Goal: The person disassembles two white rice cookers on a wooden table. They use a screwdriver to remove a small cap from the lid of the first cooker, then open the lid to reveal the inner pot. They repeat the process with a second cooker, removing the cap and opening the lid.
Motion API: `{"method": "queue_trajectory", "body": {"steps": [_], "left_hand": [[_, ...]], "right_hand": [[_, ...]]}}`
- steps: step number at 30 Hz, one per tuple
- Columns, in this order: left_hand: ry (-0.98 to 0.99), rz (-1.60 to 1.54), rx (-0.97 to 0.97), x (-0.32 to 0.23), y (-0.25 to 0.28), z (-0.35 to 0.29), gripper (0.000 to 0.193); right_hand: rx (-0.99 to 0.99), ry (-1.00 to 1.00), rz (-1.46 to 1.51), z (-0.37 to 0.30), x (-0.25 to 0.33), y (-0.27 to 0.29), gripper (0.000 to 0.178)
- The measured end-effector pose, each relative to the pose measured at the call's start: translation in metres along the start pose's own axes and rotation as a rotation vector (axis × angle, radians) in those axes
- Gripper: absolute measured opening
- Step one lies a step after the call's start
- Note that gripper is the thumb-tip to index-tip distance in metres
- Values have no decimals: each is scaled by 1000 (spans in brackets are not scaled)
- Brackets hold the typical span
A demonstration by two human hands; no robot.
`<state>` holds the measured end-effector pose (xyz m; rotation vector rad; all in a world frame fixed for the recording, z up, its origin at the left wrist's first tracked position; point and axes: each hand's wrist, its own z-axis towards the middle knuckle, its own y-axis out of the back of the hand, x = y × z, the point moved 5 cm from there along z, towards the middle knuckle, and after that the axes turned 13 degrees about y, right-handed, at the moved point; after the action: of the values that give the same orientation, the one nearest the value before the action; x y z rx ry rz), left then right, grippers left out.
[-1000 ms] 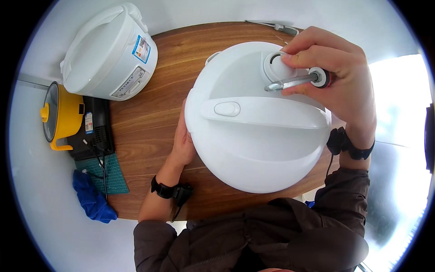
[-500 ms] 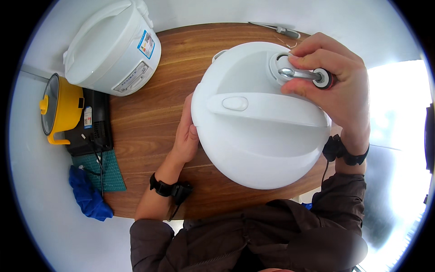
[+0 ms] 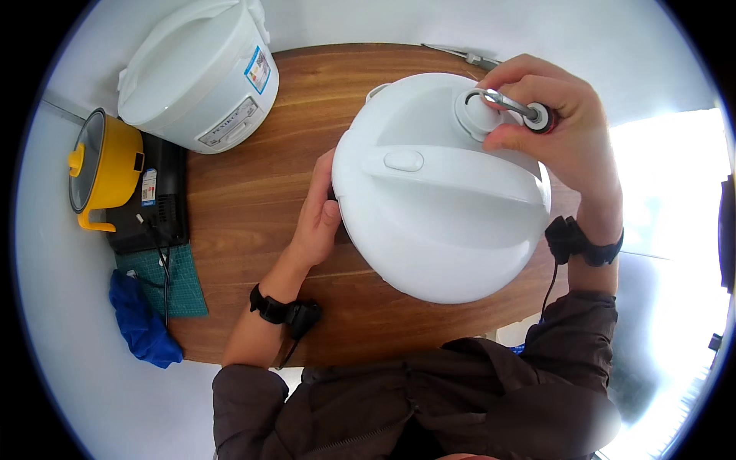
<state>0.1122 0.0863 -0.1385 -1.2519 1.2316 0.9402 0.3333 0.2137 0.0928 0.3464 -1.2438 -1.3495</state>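
Note:
A white domed rice cooker [image 3: 452, 253] stands before me, its lid with a raised handle [image 3: 471, 178] and an oval button [image 3: 404, 160] facing up. My left hand [image 3: 316, 222] lies against its left side, fingers stretched along the wall and fingertips partly hidden. At the lid's far right, my right hand [image 3: 563, 123] is closed round a screwdriver-like tool with a shiny metal shaft [image 3: 510, 105] and a dark handle with red [image 3: 543, 118]. Its thumb and fingers are beside the round white steam vent [image 3: 473, 115]. The shaft's tip overlaps the vent; whether they touch, I cannot tell.
At the back left is another white rice cooker [image 3: 184, 84]. A yellow pot with a glass lid [image 3: 115, 172] sits by a black appliance [image 3: 165, 207] with cables. Nearby are a green cutting mat [image 3: 188, 284] and a blue cloth [image 3: 146, 326]. A grey-handled tool [image 3: 479, 60] lies at the far edge.
The tool's shaft has swung from pointing left to pointing up and left. My right fingers have shifted a little from the vent's top. My left hand remains at the rice cooker's side.

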Motion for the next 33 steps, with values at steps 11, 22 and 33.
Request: {"method": "queue_trajectory", "body": {"steps": [11,22,33], "left_hand": [[-82,52,-59,-11,0,4,87],[-218,155,-104,-17,2,5,84],[-295,69,-98,-31,3,7,86]], "right_hand": [[-76,-92,10,-10,-6,-3,34],[-162,-45,-263,-14,52,-6,25],[100,-50,-406,8,13,-3,43]]}}
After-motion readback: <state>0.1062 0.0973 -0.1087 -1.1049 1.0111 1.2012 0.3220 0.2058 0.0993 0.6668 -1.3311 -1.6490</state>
